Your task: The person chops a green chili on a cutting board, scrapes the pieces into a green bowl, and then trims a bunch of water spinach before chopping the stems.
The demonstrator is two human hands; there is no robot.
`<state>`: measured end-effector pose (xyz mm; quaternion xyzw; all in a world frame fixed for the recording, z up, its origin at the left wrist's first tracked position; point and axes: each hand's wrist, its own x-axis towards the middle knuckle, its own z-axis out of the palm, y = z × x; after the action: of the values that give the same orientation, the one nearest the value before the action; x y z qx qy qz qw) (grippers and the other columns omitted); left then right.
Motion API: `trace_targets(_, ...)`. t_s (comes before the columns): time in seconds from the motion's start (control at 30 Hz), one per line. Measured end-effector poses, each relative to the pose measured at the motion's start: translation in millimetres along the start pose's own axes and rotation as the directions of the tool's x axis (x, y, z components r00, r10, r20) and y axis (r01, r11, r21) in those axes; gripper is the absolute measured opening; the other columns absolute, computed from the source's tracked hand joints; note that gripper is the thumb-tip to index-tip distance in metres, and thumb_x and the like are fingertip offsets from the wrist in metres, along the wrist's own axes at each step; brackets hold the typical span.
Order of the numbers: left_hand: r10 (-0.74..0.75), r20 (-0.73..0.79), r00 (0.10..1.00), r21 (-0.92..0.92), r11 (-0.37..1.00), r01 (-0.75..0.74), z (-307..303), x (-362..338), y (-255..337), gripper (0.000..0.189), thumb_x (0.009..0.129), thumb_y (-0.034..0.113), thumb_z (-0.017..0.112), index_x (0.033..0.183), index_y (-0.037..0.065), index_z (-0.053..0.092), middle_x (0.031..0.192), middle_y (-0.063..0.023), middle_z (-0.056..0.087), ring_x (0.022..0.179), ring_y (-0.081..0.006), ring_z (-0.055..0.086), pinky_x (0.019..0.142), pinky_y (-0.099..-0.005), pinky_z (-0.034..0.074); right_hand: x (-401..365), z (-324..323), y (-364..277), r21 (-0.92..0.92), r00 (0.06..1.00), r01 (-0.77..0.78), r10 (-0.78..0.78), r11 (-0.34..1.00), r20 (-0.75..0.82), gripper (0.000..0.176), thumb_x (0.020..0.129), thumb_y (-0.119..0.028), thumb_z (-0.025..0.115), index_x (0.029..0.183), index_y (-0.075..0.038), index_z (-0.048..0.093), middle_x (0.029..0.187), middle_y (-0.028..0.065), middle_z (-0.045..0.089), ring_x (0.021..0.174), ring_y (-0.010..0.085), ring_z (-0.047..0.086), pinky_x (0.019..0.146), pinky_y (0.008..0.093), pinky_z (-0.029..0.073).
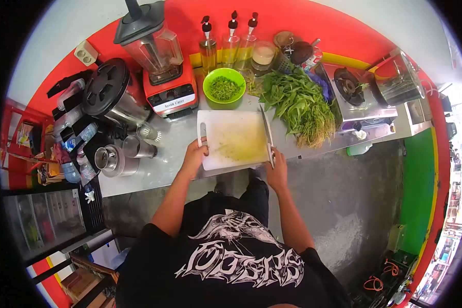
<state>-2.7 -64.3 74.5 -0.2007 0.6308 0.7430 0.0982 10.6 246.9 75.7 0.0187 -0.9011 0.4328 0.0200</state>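
The white cutting board [232, 134], stained yellow-green over its middle and right, is at the front of the metal counter. My left hand [195, 157] is closed on its left edge, just below the handle slot. At the lower right corner my right hand [275, 168] is closed round a knife [266, 128], whose blade points away from me along the board's right edge. Whether those fingers also grip the board is hard to see. Beyond the board, a lime-green bowl [210, 93] holds chopped greens [224, 89]. A bunch of leafy greens with roots [299, 105] lies to the right.
A red blender [169, 92] and a large lidded steel container [113, 95] stand at the left. Metal cups [139, 147] are near the front left. Pump bottles [230, 47] line the red wall. A gas stove [364, 97] occupies the right end.
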Motion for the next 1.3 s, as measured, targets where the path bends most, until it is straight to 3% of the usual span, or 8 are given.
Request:
trace_targets(0.23, -0.078, -0.029, 0.997, -0.001, 0.997, 0.078, -29.8, -4.8, 5.1, 0.046, 0.090, 0.011, 0.058, 0.134, 0.000, 0.060, 0.103, -0.0052, 0.069, 0.091, -0.0132, 0.058, 0.087, -0.0271, 0.045, 12.5, 31.3, 9.8, -0.069, 0.994, 0.108, -0.108, 0.992, 0.008, 0.059, 0.086, 0.000, 0.065, 0.143, -0.003, 0.051, 0.126, 0.0218, 0.055, 0.110, 0.0414, 0.058, 0.096, 0.0451, 0.049)
trace_targets(0.4, -0.119, -0.005, 0.993, 0.084, 0.989, 0.119, -56.9, 1.1, -12.1, 0.051, 0.093, 0.015, 0.061, 0.141, -0.002, 0.056, 0.111, -0.0059, 0.070, 0.094, -0.0120, 0.058, 0.086, -0.0252, 0.046, 15.9, 34.2, 9.6, -0.174, 0.996, 0.013, 0.003, 0.985, 0.089, 0.066, 0.085, -0.001, 0.067, 0.148, -0.008, 0.050, 0.126, 0.0161, 0.057, 0.094, 0.0318, 0.064, 0.083, 0.0406, 0.054)
trace_targets(0.53, -0.143, -0.058, 0.988, 0.253, 0.955, 0.153, -53.5, -10.5, 11.5, 0.053, 0.092, 0.017, 0.060, 0.141, -0.005, 0.056, 0.092, 0.0008, 0.068, 0.076, -0.0085, 0.052, 0.079, -0.0246, 0.045, 16.5, 35.8, 8.7, -0.157, 0.995, -0.026, 0.041, 0.987, 0.095, 0.066, 0.087, -0.004, 0.066, 0.150, -0.013, 0.049, 0.131, 0.0147, 0.056, 0.084, 0.0330, 0.067, 0.080, 0.0455, 0.054)
trace_targets(0.63, -0.108, -0.005, 0.994, 0.101, 0.989, 0.108, -62.5, -1.4, 9.8, 0.046, 0.093, 0.015, 0.057, 0.135, -0.002, 0.062, 0.095, -0.0034, 0.075, 0.071, -0.0071, 0.049, 0.075, -0.0244, 0.046, 17.6, 32.1, 7.5, -0.109, 0.988, -0.090, 0.103, 0.990, 0.118, 0.067, 0.085, -0.003, 0.069, 0.149, -0.011, 0.050, 0.128, 0.0126, 0.056, 0.089, 0.0292, 0.065, 0.081, 0.0416, 0.054)
trace_targets(0.9, -0.107, 0.017, 0.994, 0.113, 0.988, 0.105, -22.2, 25.2, 25.6, 0.033, 0.094, 0.013, 0.053, 0.120, -0.001, 0.068, 0.104, -0.0093, 0.077, 0.067, -0.0069, 0.047, 0.069, -0.0234, 0.044, 40.4, 17.3, 41.1, -0.119, 0.975, -0.034, 0.059, 0.992, 0.213, 0.065, 0.087, -0.018, 0.071, 0.149, -0.013, 0.051, 0.125, 0.0137, 0.059, 0.086, 0.0356, 0.067, 0.082, 0.0458, 0.054)
trace_targets(0.97, -0.109, 0.054, 0.993, 0.111, 0.989, 0.103, -12.3, 38.2, 19.4, 0.032, 0.095, 0.013, 0.052, 0.120, 0.000, 0.068, 0.107, -0.0108, 0.076, 0.072, -0.0069, 0.052, 0.071, -0.0238, 0.045, 46.4, 5.6, 37.0, -0.133, 0.960, 0.038, 0.001, 0.990, 0.280, 0.057, 0.088, -0.020, 0.070, 0.143, -0.009, 0.057, 0.109, 0.0149, 0.065, 0.087, 0.0368, 0.067, 0.083, 0.0456, 0.054)
trace_targets(1.07, -0.106, 0.072, 0.992, 0.130, 0.987, 0.096, 15.9, 50.5, 32.5, 0.032, 0.097, 0.013, 0.051, 0.120, 0.000, 0.068, 0.108, -0.0100, 0.076, 0.079, -0.0068, 0.056, 0.073, -0.0235, 0.045, 62.0, -13.5, 36.7, -0.009, 0.915, -0.151, 0.144, 0.988, 0.377, 0.049, 0.089, -0.022, 0.070, 0.134, -0.005, 0.063, 0.097, 0.0159, 0.071, 0.091, 0.0367, 0.069, 0.084, 0.0450, 0.054)
trace_targets(1.3, -0.069, 0.160, 0.985, 0.180, 0.983, 0.040, 83.3, 88.2, 59.8, 0.028, 0.098, 0.011, 0.049, 0.117, 0.002, 0.069, 0.108, -0.0083, 0.075, 0.087, -0.0085, 0.061, 0.075, -0.0230, 0.045, 88.8, -68.6, 105.3, 0.070, 0.957, -0.220, 0.202, 0.973, 0.208, 0.043, 0.089, -0.025, 0.073, 0.127, -0.006, 0.068, 0.099, 0.0154, 0.075, 0.093, 0.0287, 0.071, 0.084, 0.0389, 0.055)
